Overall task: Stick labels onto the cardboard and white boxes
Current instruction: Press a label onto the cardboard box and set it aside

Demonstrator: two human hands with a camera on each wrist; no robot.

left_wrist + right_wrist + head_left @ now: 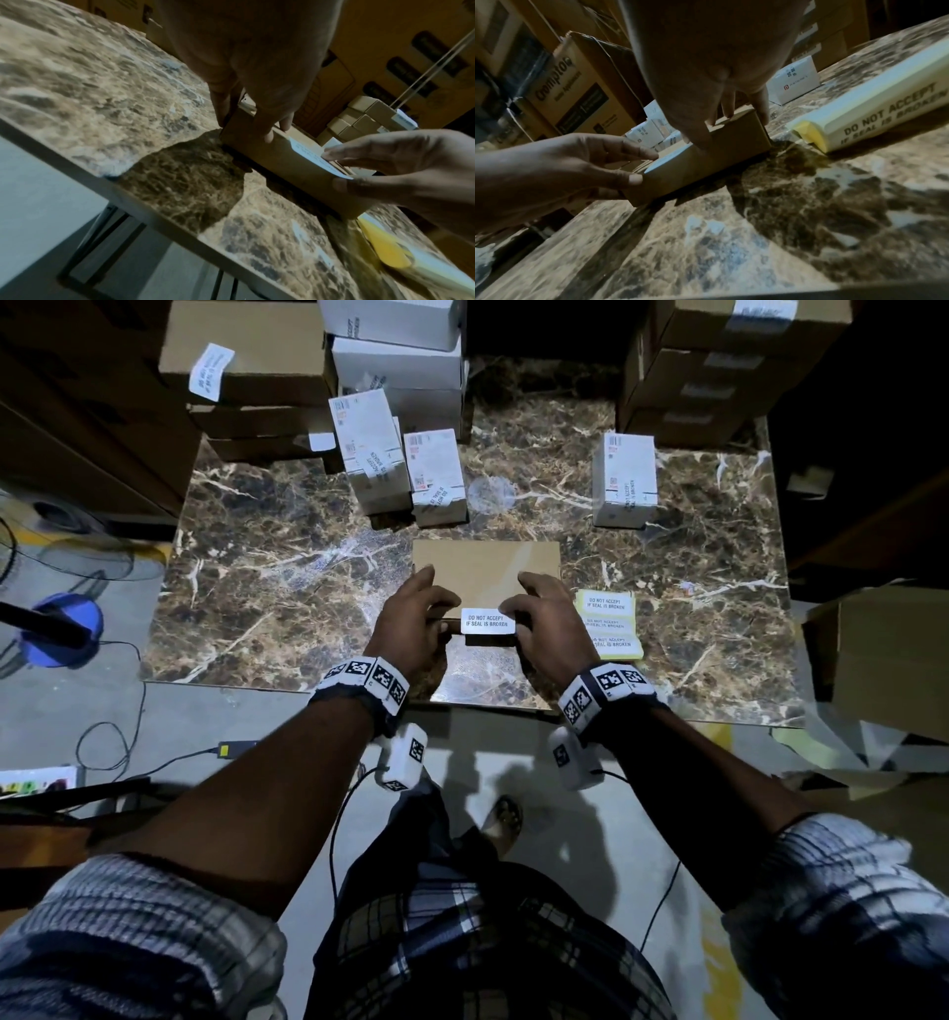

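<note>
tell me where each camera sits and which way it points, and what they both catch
Head: worn on the head, looking down at the marble table; both forearms, left hand and right hand show.
Left wrist: under the left wrist, looking along the fingers at the cardboard box; the right hand enters from the right.
Right wrist: under the right wrist, facing the same box; the left hand enters from the left.
Shared: all three show the box, the white label and the label stack.

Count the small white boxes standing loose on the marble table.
3. Two stand together at the far left-centre, white box and its neighbour; one stands alone at the far right. The stacks behind may hide others.
</note>
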